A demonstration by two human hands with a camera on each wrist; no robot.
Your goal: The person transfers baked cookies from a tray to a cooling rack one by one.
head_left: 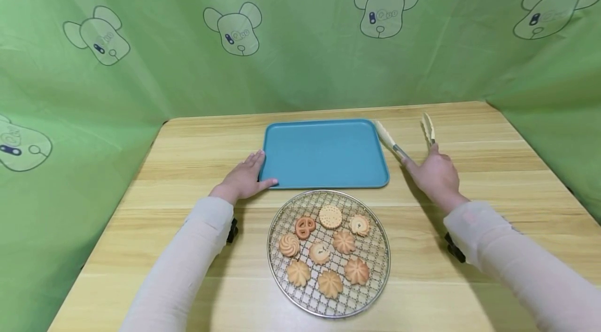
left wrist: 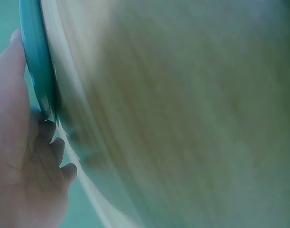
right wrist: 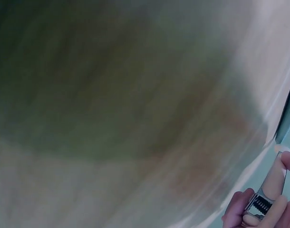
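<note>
My left hand (head_left: 245, 177) rests at the near left corner of a blue rectangular tray (head_left: 324, 154), thumb on the front rim and fingers stretched along the left side. In the left wrist view the thumb (left wrist: 12, 61) lies against the tray's edge (left wrist: 38, 52). To the right of the tray, my right hand (head_left: 437, 173) holds a pair of tongs (head_left: 400, 152) with metal arms and pale tips. The tongs' arms are spread wide, one tip beside the tray's far right corner. Part of their handle (right wrist: 273, 183), with a spring, shows in the right wrist view.
In front of the tray, a round wire rack (head_left: 328, 311) carries several cookies, among them a pretzel-shaped one (head_left: 305, 227) and a round dotted one (head_left: 331, 216). All this stands on a wooden table (head_left: 178, 165), with a green curtain (head_left: 300, 81) behind and at both sides.
</note>
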